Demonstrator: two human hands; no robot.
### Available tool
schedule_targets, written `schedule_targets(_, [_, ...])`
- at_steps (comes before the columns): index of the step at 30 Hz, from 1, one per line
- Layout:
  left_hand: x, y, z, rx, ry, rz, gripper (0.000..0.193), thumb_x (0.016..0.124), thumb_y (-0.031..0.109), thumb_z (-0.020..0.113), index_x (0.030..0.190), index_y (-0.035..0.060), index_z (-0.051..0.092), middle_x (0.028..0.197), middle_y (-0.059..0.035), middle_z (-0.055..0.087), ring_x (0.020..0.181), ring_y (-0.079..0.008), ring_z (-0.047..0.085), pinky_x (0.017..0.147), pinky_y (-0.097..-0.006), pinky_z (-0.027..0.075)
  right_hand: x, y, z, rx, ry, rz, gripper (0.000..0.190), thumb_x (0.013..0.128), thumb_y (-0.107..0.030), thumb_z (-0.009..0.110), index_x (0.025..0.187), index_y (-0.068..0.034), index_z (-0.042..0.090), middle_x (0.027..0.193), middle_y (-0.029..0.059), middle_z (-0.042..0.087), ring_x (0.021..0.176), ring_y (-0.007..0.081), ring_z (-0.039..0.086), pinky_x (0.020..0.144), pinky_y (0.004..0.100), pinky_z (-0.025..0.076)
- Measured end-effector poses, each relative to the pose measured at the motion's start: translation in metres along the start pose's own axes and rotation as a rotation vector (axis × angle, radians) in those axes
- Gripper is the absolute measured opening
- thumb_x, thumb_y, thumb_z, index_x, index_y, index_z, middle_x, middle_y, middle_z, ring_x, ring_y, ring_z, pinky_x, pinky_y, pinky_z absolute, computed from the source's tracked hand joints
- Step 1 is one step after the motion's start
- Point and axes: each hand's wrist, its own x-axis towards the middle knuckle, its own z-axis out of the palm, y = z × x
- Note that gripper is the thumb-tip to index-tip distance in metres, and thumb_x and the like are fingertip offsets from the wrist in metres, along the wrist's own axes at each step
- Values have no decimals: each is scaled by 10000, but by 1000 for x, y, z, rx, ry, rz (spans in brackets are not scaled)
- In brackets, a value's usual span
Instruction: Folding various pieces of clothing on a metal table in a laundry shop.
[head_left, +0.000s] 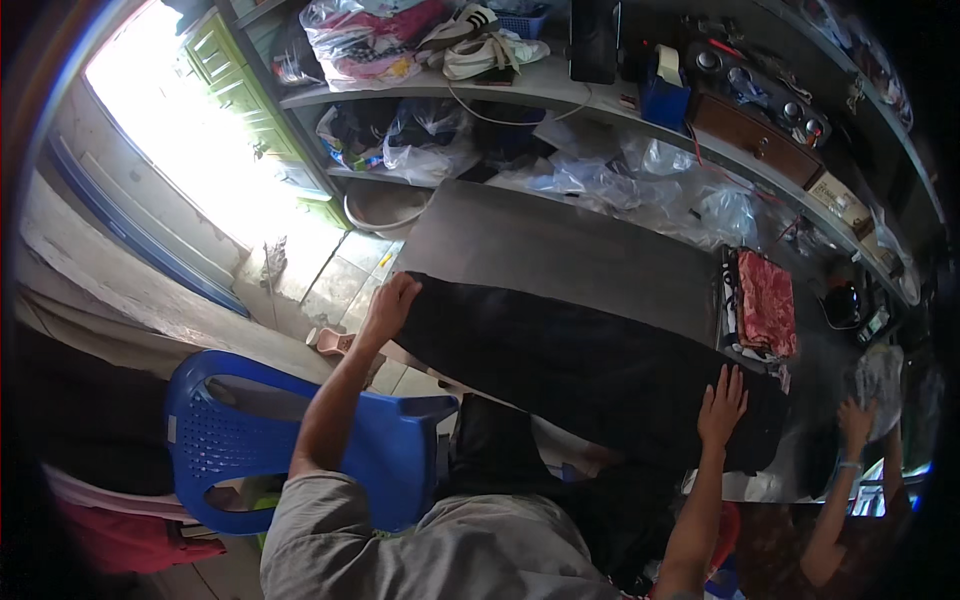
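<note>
A long piece of black cloth (555, 345) lies stretched along the near side of a dark tabletop (555, 236), part of it hanging over the edge towards me. Whether it is a folded garment I cannot tell. At its left end, my left hand (391, 304) pinches the far corner between thumb and curled fingers. My right hand (722, 409) rests flat on the cloth near its right end, fingers spread and gripping nothing. Just beyond that hand sits a stack of folded fabric with a red patterned piece (765, 304) on top.
A blue plastic chair (315, 427) stands at my left. On the right, another person's hand (855, 424) touches a clear plastic bag (879, 375). Behind the table, a shelf (540, 86) carries sneakers (487, 56), bagged clothes (367, 45) and a blue tape dispenser (664, 94). A basin (382, 210) sits below.
</note>
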Motion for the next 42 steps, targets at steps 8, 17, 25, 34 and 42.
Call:
schedule_targets(8, [39, -64, -55, 129, 230, -69, 312, 1003, 302, 732, 929, -1, 732, 817, -185, 757, 754, -306, 749, 703, -437, 577, 8, 10, -13, 120, -20, 0, 571, 1136, -372, 450, 1665, -172, 371, 1735, 116, 319, 1615, 316, 262, 1294, 546, 183])
schedule_targets(17, [-13, -87, -17, -201, -111, -420, 552, 905, 466, 842, 1092, -47, 765, 901, -80, 762, 785, -146, 712, 679, -312, 579, -37, -105, -120, 532, -300, -326, 329, 857, -238, 828, 1150, -140, 717, 1247, 69, 627, 1218, 300, 558, 1066, 485, 397])
schedule_targets(25, [39, -67, -25, -229, 92, -99, 368, 893, 27, 796, 1253, 54, 727, 1052, -57, 769, 921, -131, 695, 839, -300, 563, -23, -118, -85, 802, -324, -199, 265, 802, 98, 727, 1032, -33, 718, 1064, 123, 690, 1073, 337, 674, 950, 409, 523])
schedule_targets(34, [2, -23, -48, -296, 89, 99, 426, 981, 40, 672, 1404, 21, 634, 1341, -191, 711, 1191, -324, 711, 1032, -386, 536, -37, -107, -84, 672, -661, -239, 265, 812, -70, 802, 1062, 1, 751, 994, 160, 694, 881, 328, 692, 775, 401, 528])
schedule_targets(42, [-90, -99, -42, 205, -144, -151, 207, 923, 245, 709, 1050, 99, 784, 1108, -128, 732, 1086, -363, 667, 954, -483, 519, -45, -114, -57, 637, -518, -224, 183, 812, -88, 806, 966, -35, 724, 994, 113, 704, 954, 316, 688, 900, 443, 505])
